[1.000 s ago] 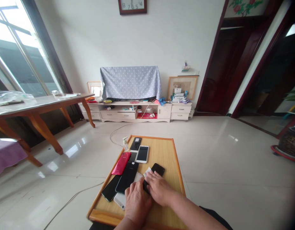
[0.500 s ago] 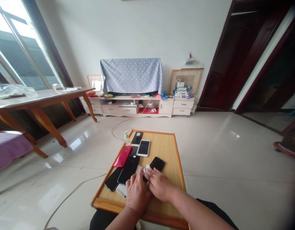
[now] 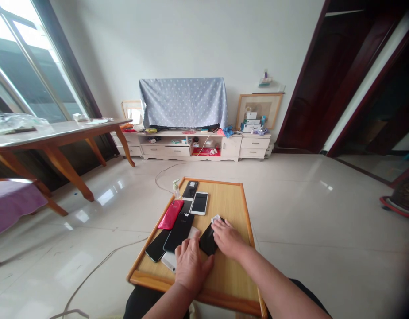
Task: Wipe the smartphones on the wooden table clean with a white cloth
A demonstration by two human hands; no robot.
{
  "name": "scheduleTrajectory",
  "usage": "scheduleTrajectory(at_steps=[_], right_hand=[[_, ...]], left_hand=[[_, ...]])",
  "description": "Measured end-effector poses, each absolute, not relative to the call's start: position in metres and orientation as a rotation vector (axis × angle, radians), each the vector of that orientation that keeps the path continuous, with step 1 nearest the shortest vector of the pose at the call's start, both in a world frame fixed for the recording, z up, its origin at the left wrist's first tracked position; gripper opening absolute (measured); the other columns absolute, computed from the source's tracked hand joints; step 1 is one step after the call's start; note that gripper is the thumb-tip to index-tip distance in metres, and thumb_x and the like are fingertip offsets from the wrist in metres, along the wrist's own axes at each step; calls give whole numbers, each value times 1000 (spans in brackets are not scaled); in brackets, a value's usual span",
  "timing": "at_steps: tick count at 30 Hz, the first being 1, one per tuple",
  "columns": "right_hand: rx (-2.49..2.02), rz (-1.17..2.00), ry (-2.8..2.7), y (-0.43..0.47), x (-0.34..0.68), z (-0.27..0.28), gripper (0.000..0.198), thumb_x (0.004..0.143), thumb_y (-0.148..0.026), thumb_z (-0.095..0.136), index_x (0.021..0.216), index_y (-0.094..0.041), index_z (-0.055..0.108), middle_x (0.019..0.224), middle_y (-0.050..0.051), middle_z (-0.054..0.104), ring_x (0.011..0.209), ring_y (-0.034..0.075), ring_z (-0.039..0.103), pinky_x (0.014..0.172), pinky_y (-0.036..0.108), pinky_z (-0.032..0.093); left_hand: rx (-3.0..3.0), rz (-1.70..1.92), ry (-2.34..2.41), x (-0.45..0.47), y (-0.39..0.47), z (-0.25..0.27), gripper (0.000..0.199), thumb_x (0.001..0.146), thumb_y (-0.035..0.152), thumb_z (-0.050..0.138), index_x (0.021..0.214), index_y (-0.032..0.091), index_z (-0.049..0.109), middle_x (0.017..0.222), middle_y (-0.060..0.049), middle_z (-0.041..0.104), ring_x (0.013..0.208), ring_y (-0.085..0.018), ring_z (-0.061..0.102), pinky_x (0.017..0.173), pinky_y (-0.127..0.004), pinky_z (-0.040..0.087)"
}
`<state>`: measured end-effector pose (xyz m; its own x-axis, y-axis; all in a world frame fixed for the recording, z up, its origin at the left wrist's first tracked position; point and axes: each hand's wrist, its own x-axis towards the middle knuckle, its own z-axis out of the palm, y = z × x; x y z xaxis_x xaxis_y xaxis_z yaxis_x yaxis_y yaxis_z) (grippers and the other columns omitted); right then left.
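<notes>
A black smartphone [image 3: 208,239] lies at a slant on the small wooden table [image 3: 228,199]. My right hand [image 3: 227,237] presses a folded white wipe [image 3: 216,219] onto the phone's far end, fingers closed over it. At the phone's near left corner is my left hand [image 3: 191,261], thumb by the near edge and bent fingers along the left side, steadying it. Left of that hand, a black phone [image 3: 179,232] overlaps another dark phone [image 3: 157,246] and a white phone [image 3: 168,261], the latter partly hidden. A red phone [image 3: 171,215] lies farther up.
Farther back on the table are a white phone with a dark screen [image 3: 200,203], a black phone [image 3: 190,189] and a clear pump bottle [image 3: 176,190]. A raised wooden rim [image 3: 249,226] edges the tabletop. A cable [image 3: 105,266] runs across the floor at left.
My right hand has slid the wipe away from me and to the right, to the phone's far end. More of the phone's surface shows, and my left thumb has spread from the fingers.
</notes>
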<state>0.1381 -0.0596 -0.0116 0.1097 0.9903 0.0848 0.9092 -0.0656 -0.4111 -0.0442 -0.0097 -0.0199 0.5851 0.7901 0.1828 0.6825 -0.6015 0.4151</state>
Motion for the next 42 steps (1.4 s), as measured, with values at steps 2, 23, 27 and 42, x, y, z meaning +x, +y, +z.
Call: scheduleTrajectory(at_steps=[2,23,27,42], right_hand=[[-2083,298,-1800,-56,146,-12,54,97,-20,34,148,-6,44,157,17,36,149,28,26,122,52,19],[-1896,347,-999,-50,168,-28,29,91,-39,48,98,-18,66,80,3,71,70,17,66,62,26,49],[-2050,193,-1028,-46,173,-23,20,90,-30,50,86,-22,68,95,5,67,90,20,62,75,29,46],[-2165,126,-1485,-46,143,-13,28,95,-16,45,97,-19,73,100,9,62,95,21,58,84,29,46]], left_hand=[[2520,509,1205,-44,-10,-20,78,75,39,65,145,22,36,133,-8,61,126,-26,49,108,-39,27],[2544,532,1188,-45,-8,-20,76,76,41,65,145,24,38,126,-8,62,124,-28,49,105,-41,28],[2557,547,1182,-45,-8,-21,76,76,40,65,144,22,39,124,-8,63,123,-28,49,105,-41,29],[2525,481,1192,-46,-4,-17,77,75,44,64,145,23,38,126,-8,63,124,-29,48,105,-41,29]])
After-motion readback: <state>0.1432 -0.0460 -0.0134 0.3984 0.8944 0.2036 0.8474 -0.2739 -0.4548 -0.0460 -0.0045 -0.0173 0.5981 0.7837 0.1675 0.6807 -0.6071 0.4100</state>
